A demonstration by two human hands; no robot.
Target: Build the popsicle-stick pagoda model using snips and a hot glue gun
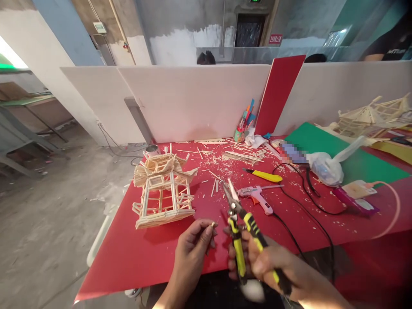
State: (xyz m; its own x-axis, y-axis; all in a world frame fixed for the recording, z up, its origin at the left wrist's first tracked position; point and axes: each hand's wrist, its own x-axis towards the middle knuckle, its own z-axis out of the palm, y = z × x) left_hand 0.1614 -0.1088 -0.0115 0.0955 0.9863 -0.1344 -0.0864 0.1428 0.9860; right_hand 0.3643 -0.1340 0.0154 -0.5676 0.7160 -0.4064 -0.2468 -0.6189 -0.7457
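Note:
My left hand [195, 240] is closed in a pinch at the table's front edge, with the end of a small wooden stick [213, 224] showing at its fingertips. In my right hand [267, 257] are long-nosed pliers [236, 210] with yellow and black handles, their jaws pointing away from me. The handles stand apart, and the hand is slightly blurred. To the left of both hands stands a pagoda-like model [165, 189] built of pale wooden sticks. A pink glue gun [260, 199] lies just beyond the pliers, on the right.
Loose sticks [241, 156] and chips litter the red tabletop [119, 253]. A yellow utility knife [264, 175], a pen cup [239, 134], a green board [347, 154] and a plastic bag [326, 168] lie farther off. Black cables [302, 219] cross the right side. White partitions [193, 103] close the back.

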